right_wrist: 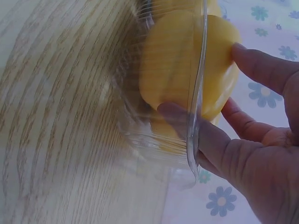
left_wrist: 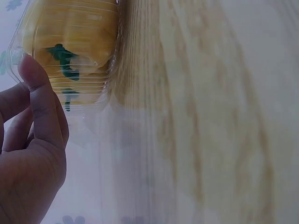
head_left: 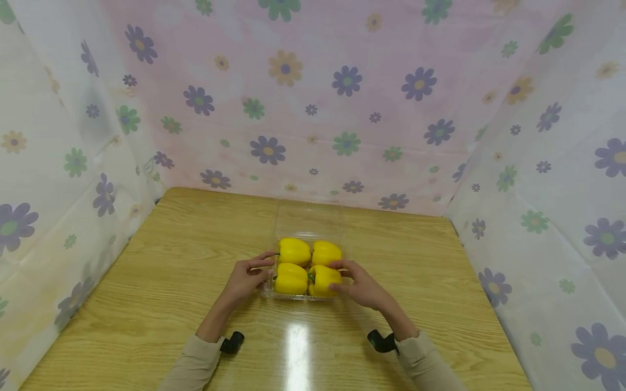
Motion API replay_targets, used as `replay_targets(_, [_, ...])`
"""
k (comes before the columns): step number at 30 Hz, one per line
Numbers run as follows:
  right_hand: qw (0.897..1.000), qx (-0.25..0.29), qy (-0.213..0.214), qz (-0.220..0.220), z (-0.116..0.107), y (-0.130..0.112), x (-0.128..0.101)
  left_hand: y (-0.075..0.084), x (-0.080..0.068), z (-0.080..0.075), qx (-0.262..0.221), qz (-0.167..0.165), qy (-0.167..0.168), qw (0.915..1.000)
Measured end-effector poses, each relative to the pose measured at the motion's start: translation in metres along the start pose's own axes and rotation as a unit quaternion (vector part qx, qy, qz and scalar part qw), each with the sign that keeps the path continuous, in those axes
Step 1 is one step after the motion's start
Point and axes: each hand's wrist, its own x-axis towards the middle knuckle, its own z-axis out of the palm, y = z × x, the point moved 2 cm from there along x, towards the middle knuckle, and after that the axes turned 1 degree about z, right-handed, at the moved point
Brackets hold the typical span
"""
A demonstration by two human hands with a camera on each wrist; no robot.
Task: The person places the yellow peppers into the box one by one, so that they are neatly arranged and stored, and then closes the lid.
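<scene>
- Wood-grain tabletop (head_left: pixel 161 282), floral sheets (head_left: pixel 342 108) hung on three sides as backdrop.
- Left hand (head_left: pixel 244 279): at the left edge of the clear plastic clamshell (head_left: pixel 266 290). The left wrist view shows the thumb against the clamshell's corner rim, with the fingers behind it; it looks like a light pinch on the rim.
- Right hand (head_left: pixel 359 287): on the clamshell's right side. In the right wrist view the thumb lies along the clear wall, while the fingertips (right_wrist: pixel 252 60) touch the near-right yellow bell pepper (head_left: pixel 324 279) over the rim. Grasping wall and pepper together.
- Clamshell sits mid-tabletop, flat, between both hands. Its lid (head_left: pixel 308 217) is open, standing up behind the tray.
- Four yellow bell peppers fill the tray in a two-by-two pack: near-left (head_left: pixel 290 279), far-left (head_left: pixel 295 251), far-right (head_left: pixel 326 252), plus the near-right one under the right fingers. Green stems point left.
- Progress, as a judgement: all four peppers are seated in the tray and none are loose on the tabletop. The lid isn't closed yet.
- Black wrist camera mounts (head_left: pixel 232 342) are visible at both beige sleeves (head_left: pixel 195 364).
</scene>
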Motion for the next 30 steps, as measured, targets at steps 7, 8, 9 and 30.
replay_targets(7, [1.000,-0.018,0.012,-0.006,0.003,-0.002,-0.001,0.001,0.000,0.001,0.005,-0.003,0.001,1.0000])
replay_targets(8, [1.000,-0.019,0.013,-0.006,0.004,-0.002,-0.001,0.001,-0.001,0.001,0.006,-0.003,0.000,1.0000])
replay_targets(9, [1.000,-0.021,0.015,-0.005,0.004,-0.002,-0.001,0.001,-0.001,0.001,0.006,-0.002,-0.001,1.0000])
replay_targets(30, [0.995,-0.069,0.065,0.029,0.016,-0.012,-0.002,0.002,0.000,0.001,0.006,0.004,0.003,1.0000])
